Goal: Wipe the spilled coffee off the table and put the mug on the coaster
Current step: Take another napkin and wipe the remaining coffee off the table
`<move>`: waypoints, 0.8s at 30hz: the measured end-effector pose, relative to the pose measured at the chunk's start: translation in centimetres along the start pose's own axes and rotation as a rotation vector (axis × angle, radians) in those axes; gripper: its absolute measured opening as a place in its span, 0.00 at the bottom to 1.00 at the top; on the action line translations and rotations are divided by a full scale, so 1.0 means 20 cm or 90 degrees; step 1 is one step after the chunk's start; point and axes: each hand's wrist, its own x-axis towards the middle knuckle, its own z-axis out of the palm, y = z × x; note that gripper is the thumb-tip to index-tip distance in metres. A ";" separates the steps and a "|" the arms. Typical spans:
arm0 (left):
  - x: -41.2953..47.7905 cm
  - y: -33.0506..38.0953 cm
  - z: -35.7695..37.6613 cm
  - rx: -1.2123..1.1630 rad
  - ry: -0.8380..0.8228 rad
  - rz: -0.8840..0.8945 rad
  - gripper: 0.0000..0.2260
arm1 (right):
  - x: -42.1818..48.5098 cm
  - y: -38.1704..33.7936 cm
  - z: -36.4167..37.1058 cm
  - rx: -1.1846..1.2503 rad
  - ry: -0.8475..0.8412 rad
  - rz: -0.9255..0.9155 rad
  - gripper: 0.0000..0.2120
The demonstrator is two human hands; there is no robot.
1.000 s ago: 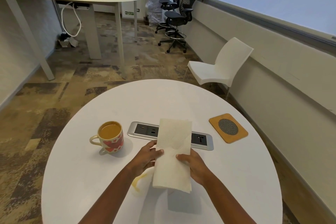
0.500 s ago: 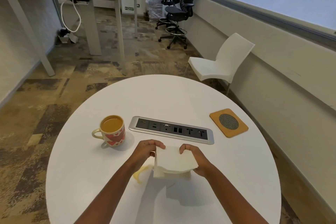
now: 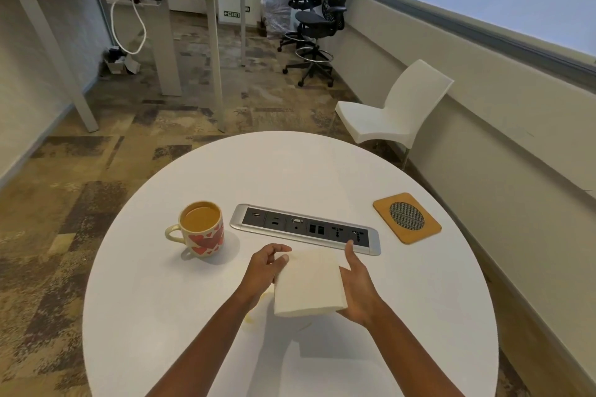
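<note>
- the coffee spill (image 3: 254, 308) at lower centre of the frame is mostly hidden behind the left hand (image 3: 263, 271) and the folded paper towel (image 3: 308, 284).
- both hands grasp the towel above the table (image 3: 419, 316): left fingers curled on its left edge, right hand (image 3: 356, 287) cupping its right side.
- the mug (image 3: 202, 227) stands centre left; the coaster (image 3: 407, 217) lies centre right, well apart.
- a green sign (image 3: 232, 14) at upper centre reads "exit".

On the table (image 3: 419, 316), the socket strip (image 3: 304, 229) lies at the centre, the mug (image 3: 201, 229) at nine o'clock of it, the coaster (image 3: 407, 218) at three, the folded napkin (image 3: 308, 284) at six, held above the spill (image 3: 254, 309)
</note>
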 end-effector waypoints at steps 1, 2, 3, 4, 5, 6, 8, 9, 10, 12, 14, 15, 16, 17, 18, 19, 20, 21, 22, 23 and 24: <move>0.00 0.00 0.01 0.003 -0.005 0.006 0.06 | 0.00 0.01 0.01 -0.031 0.011 0.002 0.28; 0.00 0.00 0.02 0.006 -0.011 0.012 0.07 | 0.00 0.03 0.02 -0.072 0.030 0.007 0.23; 0.00 0.00 0.03 0.015 -0.010 0.019 0.07 | 0.01 0.04 0.02 -0.114 0.054 0.006 0.20; 0.00 -0.01 0.04 0.034 0.002 0.028 0.06 | 0.02 0.05 0.02 -0.151 0.072 -0.003 0.17; 0.00 -0.01 0.04 0.061 0.022 0.040 0.06 | 0.03 0.04 0.01 -0.173 0.087 -0.021 0.13; 0.00 -0.01 0.03 0.095 0.049 0.055 0.07 | 0.03 0.03 0.01 -0.180 0.101 -0.050 0.08; 0.01 -0.03 -0.02 0.208 0.120 0.111 0.09 | 0.04 -0.01 0.01 -0.183 0.149 -0.131 0.08; 0.01 -0.06 -0.06 0.285 0.153 0.145 0.11 | 0.04 -0.03 0.01 -0.229 0.196 -0.178 0.11; 0.00 -0.08 -0.10 0.362 0.179 0.173 0.12 | 0.04 -0.06 0.01 -0.310 0.261 -0.222 0.14; 0.00 -0.11 -0.19 0.527 0.201 0.207 0.14 | 0.06 -0.09 -0.04 -0.538 0.411 -0.314 0.17; -0.02 -0.15 -0.28 0.656 0.210 0.224 0.15 | 0.08 -0.09 -0.12 -0.810 0.462 -0.375 0.23; -0.03 -0.17 -0.32 0.690 0.200 0.206 0.20 | 0.09 -0.08 -0.16 -0.951 0.473 -0.359 0.27; -0.05 -0.19 -0.36 0.714 0.191 0.191 0.26 | 0.11 -0.07 -0.21 -1.080 0.492 -0.322 0.30; -0.07 -0.22 -0.39 0.734 0.177 0.175 0.31 | 0.13 -0.04 -0.26 -1.174 0.509 -0.279 0.32; -0.08 -0.25 -0.43 0.754 0.164 0.157 0.34 | 0.14 -0.02 -0.30 -1.226 0.513 -0.231 0.32; -0.08 -0.28 -0.46 0.773 0.153 0.136 0.35 | 0.15 0.02 -0.33 -1.227 0.502 -0.182 0.32; -0.09 -0.32 -0.48 0.791 0.147 0.116 0.36 | 0.17 0.05 -0.35 -1.188 0.481 -0.140 0.31; -0.09 -0.36 -0.50 0.801 0.134 0.098 0.37 | 0.18 0.09 -0.37 -1.141 0.454 -0.101 0.30; -0.09 -0.40 -0.51 0.796 0.127 0.081 0.39 | 0.19 0.13 -0.38 -1.119 0.432 -0.070 0.28; -0.10 -0.43 -0.52 0.788 0.131 0.072 0.40 | 0.21 0.17 -0.40 -1.129 0.426 -0.056 0.27; -0.10 -0.46 -0.53 0.780 0.141 0.070 0.42 | 0.23 0.20 -0.41 -1.153 0.431 -0.054 0.27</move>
